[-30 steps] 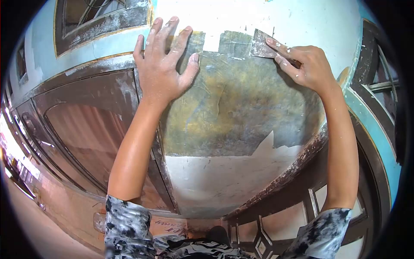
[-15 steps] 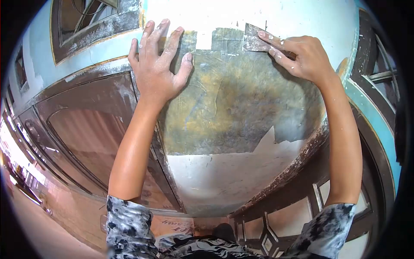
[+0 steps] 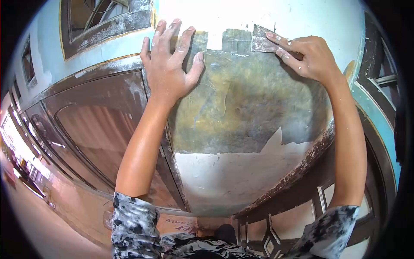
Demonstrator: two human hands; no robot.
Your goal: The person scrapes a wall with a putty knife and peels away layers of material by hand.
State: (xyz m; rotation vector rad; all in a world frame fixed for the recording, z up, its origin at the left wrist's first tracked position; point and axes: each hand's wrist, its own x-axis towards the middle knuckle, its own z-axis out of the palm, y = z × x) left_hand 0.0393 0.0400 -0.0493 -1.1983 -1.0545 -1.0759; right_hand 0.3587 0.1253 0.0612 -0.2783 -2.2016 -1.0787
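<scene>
The left hand (image 3: 171,64) lies flat against the wall panel (image 3: 246,108), its fingers (image 3: 172,32) spread wide and pointing toward 12 o'clock, the thumb splayed out toward 2 o'clock; it holds nothing and only presses on the surface of the panel at its upper left edge. The right hand (image 3: 312,58) has its fingers closed around a scraper (image 3: 261,42), with the forefinger and middle finger stretched out along the back of the blade, pointing toward 10 o'clock. The blade lies flat against the panel at the boundary where the dark stripped area meets the pale paint above it, at about 12 o'clock in the head view. Both arms reach up from the bottom of the picture, the left forearm rising from 7 o'clock, the right from 5 o'clock, each in a mottled grey sleeve (image 3: 133,224). The scraper's handle is hidden inside the right palm. To the left, at 9 o'clock, is a brown wooden door (image 3: 90,125). The lower part of the panel shows pale, unstripped paint. The picture edges are bent and dark, so details there are hard to make out.
</scene>
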